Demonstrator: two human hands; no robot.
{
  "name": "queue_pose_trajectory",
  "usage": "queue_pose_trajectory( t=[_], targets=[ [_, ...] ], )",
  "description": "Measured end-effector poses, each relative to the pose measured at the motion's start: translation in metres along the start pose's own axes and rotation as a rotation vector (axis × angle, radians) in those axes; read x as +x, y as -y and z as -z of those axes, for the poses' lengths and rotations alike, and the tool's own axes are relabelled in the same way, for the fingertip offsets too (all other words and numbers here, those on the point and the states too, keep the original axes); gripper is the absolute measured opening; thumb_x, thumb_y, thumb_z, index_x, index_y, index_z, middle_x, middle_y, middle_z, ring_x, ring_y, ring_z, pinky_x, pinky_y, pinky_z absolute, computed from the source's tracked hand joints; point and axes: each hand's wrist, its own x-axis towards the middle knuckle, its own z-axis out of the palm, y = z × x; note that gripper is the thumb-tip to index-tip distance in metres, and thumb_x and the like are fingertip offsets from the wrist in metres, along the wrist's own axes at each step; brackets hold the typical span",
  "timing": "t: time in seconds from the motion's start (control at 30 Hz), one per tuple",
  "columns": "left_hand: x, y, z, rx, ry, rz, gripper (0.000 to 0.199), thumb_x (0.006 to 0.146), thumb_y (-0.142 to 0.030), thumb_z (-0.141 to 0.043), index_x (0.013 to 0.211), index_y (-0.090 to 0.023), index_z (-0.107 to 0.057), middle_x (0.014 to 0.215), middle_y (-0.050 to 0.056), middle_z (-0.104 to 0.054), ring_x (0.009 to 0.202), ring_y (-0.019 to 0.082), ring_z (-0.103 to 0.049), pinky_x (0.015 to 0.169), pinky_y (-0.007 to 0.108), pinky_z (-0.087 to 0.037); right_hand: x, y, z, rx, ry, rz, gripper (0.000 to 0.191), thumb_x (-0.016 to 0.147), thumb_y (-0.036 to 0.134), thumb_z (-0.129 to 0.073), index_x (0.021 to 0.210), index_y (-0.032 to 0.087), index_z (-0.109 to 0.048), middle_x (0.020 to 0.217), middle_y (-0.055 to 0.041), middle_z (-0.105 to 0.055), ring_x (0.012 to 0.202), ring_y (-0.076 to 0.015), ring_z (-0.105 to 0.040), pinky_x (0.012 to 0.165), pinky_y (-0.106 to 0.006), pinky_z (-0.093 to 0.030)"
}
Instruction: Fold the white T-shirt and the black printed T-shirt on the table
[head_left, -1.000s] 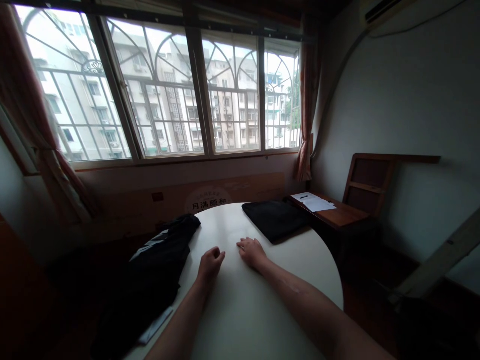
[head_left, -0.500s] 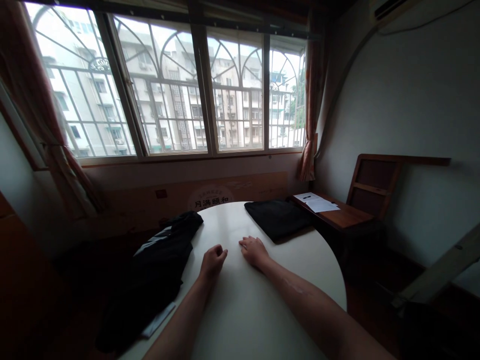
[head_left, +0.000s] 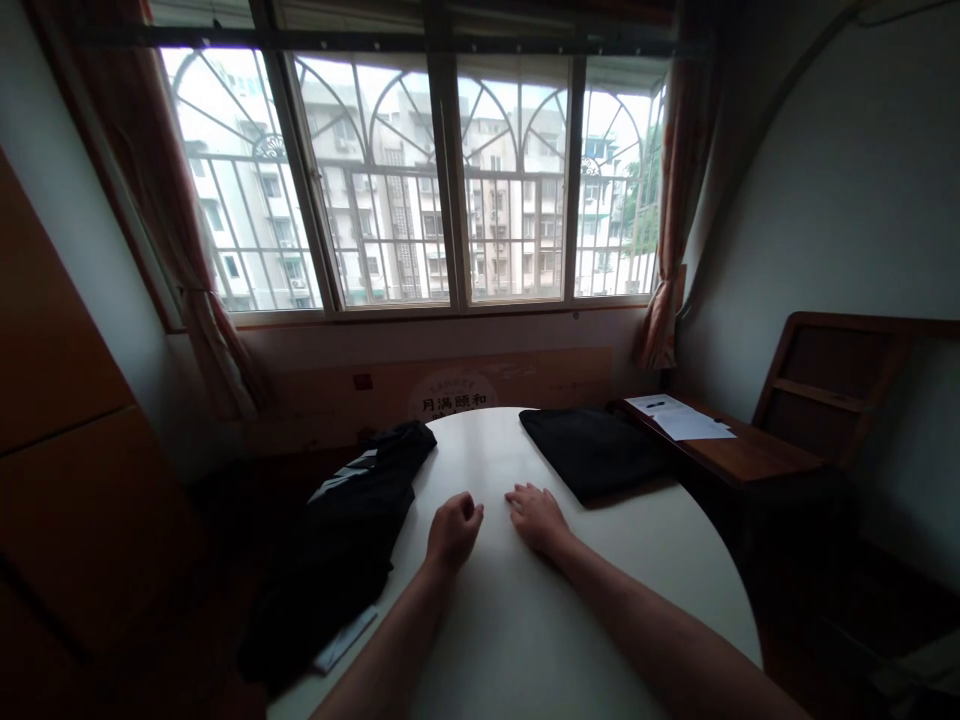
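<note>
My left hand (head_left: 455, 531) rests on the white round table (head_left: 517, 640), its fingers curled into a fist with no object visible in it. Just to its right, my right hand (head_left: 537, 517) lies palm down on the tabletop, fingers stretched out and touching only the table. A crumpled black garment with white stripes (head_left: 337, 540) hangs over the left edge, nearest my left hand. Beyond my right hand lies a flat, folded black cloth (head_left: 596, 455) at the table's far right.
A wooden chair (head_left: 787, 455) stands beyond the table on the right, with white papers (head_left: 686, 418) and a dark pen on its seat. Barred windows (head_left: 397, 200) with tied curtains (head_left: 660, 320) fill the far wall. An orange-brown cabinet (head_left: 67, 430) is at the left.
The view has turned left, so everything sits further right in the picture. Both hands keep their poses on the table, and the cloths have not moved.
</note>
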Motion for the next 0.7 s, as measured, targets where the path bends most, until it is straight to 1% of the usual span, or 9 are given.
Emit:
queue_pose_trajectory(
  t=[0.1,0.17,0.23,0.3,0.37,0.47,0.57,0.63,0.7],
  targets=[
    [0.017,-0.007,0.019,0.149,-0.034,0.014,0.021,0.089,-0.036,-0.053,0.072,-0.024,-0.049,0.068,0.001,-0.059,0.064,0.019,-0.059,0.062,0.031,-0.039,0.001,-0.003,-0.001,0.025,0.014,0.002,0.046,0.091,0.024,-0.05,0.134,0.028,-0.065,0.154,-0.0068,-0.05,0.148,-0.0272,-0.036,0.121,-0.05,-0.019],
    [0.039,-0.006,0.041,0.291,-0.053,0.017,0.015,0.092,-0.036,-0.051,0.082,-0.025,-0.054,0.08,0.006,-0.067,0.073,0.023,-0.065,0.067,0.033,-0.042,0.002,-0.004,-0.002,0.036,0.024,0.0,0.046,0.09,0.024,-0.05,0.133,0.029,-0.065,0.155,-0.0064,-0.049,0.148,-0.0273,-0.036,0.121,-0.051,-0.018],
    [0.067,0.002,0.069,0.388,-0.074,0.038,0.013,0.092,-0.035,-0.05,0.091,-0.024,-0.058,0.095,0.009,-0.069,0.089,0.026,-0.066,0.076,0.035,-0.045,0.002,-0.006,-0.003,0.04,0.039,0.0,0.046,0.089,0.025,-0.051,0.133,0.03,-0.065,0.155,-0.0061,-0.049,0.149,-0.0274,-0.035,0.121,-0.051,-0.017],
    [0.094,0.019,0.099,0.501,-0.082,0.121,0.018,0.089,-0.035,-0.053,0.099,-0.022,-0.061,0.106,0.014,-0.069,0.105,0.032,-0.063,0.085,0.039,-0.046,0.003,-0.007,-0.003,0.045,0.049,0.004,0.047,0.088,0.026,-0.052,0.133,0.031,-0.065,0.155,-0.006,-0.048,0.149,-0.0277,-0.034,0.122,-0.051,-0.015],
    [0.115,0.042,0.127,0.595,-0.058,0.244,0.027,0.084,-0.035,-0.056,0.104,-0.018,-0.064,0.116,0.019,-0.068,0.113,0.038,-0.06,0.09,0.045,-0.047,0.003,-0.007,-0.003,0.052,0.055,0.008,0.047,0.087,0.026,-0.053,0.133,0.031,-0.065,0.155,-0.0061,-0.048,0.149,-0.028,-0.034,0.122,-0.051,-0.015],
    [0.128,0.078,0.157,0.654,-0.012,0.419,0.04,0.076,-0.043,-0.063,0.103,-0.014,-0.068,0.118,0.026,-0.067,0.114,0.046,-0.06,0.088,0.053,-0.049,0.002,-0.007,-0.002,0.058,0.061,0.011,0.047,0.088,0.026,-0.053,0.133,0.031,-0.065,0.155,-0.0063,-0.048,0.149,-0.0283,-0.033,0.122,-0.051,-0.014],
    [0.124,0.104,0.168,0.656,0.041,0.503,0.038,0.072,-0.045,-0.067,0.097,-0.017,-0.07,0.109,0.024,-0.071,0.105,0.045,-0.065,0.082,0.053,-0.052,0.002,-0.007,-0.002,0.055,0.06,0.014,0.048,0.088,0.026,-0.052,0.134,0.03,-0.065,0.156,-0.0067,-0.048,0.149,-0.0292,-0.033,0.122,-0.051,-0.014],
    [0.119,0.112,0.168,0.641,0.059,0.483,0.025,0.072,-0.038,-0.067,0.089,-0.02,-0.07,0.104,0.018,-0.074,0.1,0.04,-0.068,0.081,0.048,-0.052,0.003,-0.007,-0.002,0.051,0.058,0.02,0.048,0.088,0.027,-0.052,0.134,0.03,-0.065,0.155,-0.0067,-0.048,0.149,-0.0298,-0.033,0.122,-0.051,-0.014],
    [0.116,0.112,0.166,0.625,0.04,0.424,0.015,0.074,-0.03,-0.063,0.085,-0.021,-0.069,0.101,0.014,-0.075,0.098,0.036,-0.069,0.082,0.044,-0.052,0.003,-0.007,-0.002,0.047,0.057,0.025,0.047,0.088,0.027,-0.052,0.133,0.03,-0.065,0.155,-0.0068,-0.049,0.148,-0.0301,-0.034,0.121,-0.051,-0.015]
  ],
)
